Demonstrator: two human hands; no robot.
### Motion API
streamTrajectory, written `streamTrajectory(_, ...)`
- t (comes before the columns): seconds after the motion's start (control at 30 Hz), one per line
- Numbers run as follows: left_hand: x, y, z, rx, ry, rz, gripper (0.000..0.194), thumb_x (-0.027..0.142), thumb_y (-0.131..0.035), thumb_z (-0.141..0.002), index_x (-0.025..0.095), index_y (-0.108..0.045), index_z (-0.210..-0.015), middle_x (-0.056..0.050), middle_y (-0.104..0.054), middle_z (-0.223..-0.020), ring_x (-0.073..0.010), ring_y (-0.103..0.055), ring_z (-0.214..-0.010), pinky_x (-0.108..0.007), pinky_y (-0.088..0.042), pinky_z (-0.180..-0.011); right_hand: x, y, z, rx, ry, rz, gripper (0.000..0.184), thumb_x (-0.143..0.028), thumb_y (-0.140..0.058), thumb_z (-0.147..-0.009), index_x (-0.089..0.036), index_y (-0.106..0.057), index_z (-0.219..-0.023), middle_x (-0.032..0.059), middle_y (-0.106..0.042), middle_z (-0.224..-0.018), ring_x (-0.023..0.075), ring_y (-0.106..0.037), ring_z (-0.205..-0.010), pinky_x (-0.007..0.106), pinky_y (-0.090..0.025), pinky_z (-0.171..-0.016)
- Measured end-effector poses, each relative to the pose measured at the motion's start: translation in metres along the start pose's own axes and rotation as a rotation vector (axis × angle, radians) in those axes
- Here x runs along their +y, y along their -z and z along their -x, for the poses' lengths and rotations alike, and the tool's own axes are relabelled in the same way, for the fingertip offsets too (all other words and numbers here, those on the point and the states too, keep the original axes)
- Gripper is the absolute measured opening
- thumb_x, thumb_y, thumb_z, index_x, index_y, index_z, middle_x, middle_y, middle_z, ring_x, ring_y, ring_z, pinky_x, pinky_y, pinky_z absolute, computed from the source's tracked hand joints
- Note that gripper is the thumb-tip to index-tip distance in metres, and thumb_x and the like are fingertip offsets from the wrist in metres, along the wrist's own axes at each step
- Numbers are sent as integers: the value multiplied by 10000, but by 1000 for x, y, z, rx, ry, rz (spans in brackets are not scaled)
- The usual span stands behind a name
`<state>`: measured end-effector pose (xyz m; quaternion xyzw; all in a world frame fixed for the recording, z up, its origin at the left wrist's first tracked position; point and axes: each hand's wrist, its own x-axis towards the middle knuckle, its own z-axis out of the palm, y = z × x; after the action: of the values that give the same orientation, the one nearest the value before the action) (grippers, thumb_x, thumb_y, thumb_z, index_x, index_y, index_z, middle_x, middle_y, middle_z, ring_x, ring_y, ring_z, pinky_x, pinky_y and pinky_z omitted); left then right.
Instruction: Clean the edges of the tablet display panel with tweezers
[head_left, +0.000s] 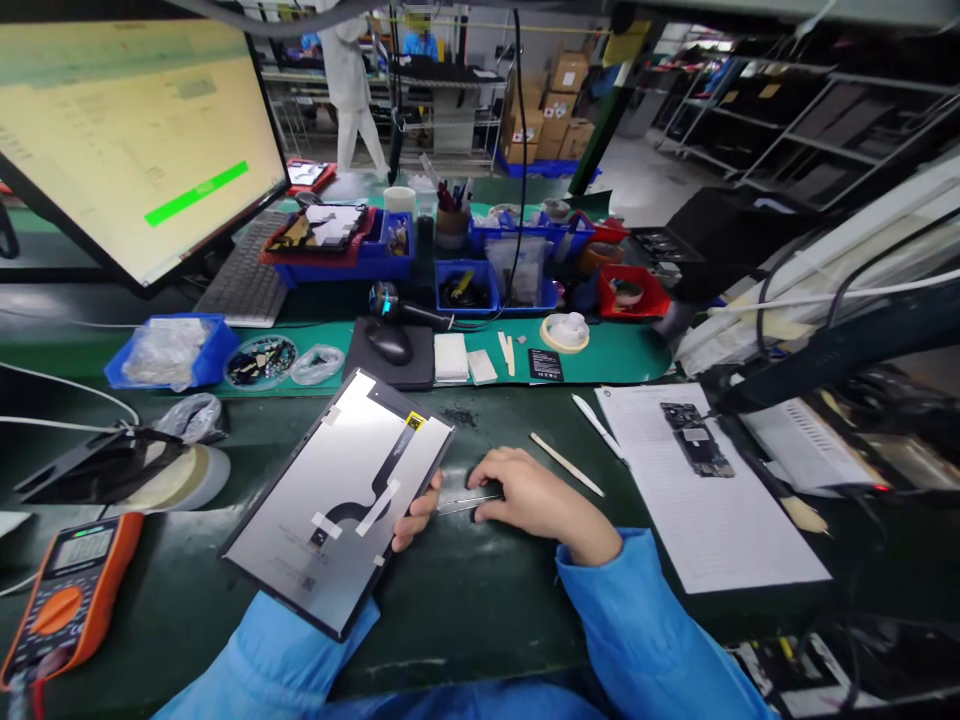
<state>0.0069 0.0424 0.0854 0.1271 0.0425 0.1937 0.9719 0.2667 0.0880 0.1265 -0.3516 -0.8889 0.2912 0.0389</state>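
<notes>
A grey tablet display panel (341,500) with a black flex cable and white tape strips on its back is held tilted above the dark green bench. My left hand (415,517) grips it from beneath; only the thumb and fingertips show at its right edge. My right hand (536,492) rests curled on the bench just right of the panel, its fingers closed over metal tweezers (466,503) lying flat and pointing left toward the panel.
An orange multimeter (64,595) lies front left. A printed sheet (712,510) with a circuit board (697,440) lies right, a white pen (596,425) and a stick (566,465) beside it. Mouse (388,342), barcode scanner (397,305), blue and red bins, keyboard and monitor (142,130) stand behind. A person in white stands far back.
</notes>
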Motion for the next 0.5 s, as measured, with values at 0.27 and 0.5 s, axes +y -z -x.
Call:
streamTrajectory(0.27, 8, -21, 9, 168, -6, -62, 472, 477, -370, -991, 90, -603, -1128, -84, -611, -843, -199, -648, -706, -323, -582, -629, -2, 9, 7, 11, -20, -60, 67, -147, -710, -914, -205, -682, -895, 14, -717, -872, 194, -656, -828, 311, -465, -760)
streamTrajectory(0.5, 2, 5, 6, 135, 118, 5, 488, 445, -313, -977, 67, -559, -1163, -111, -644, -828, -230, -663, -674, -388, -574, -601, 18, 30, 16, 419, 177, -90, 160, -169, -587, -1005, -235, -708, -1086, 32, -749, -1038, 205, -658, -964, 356, -463, -866)
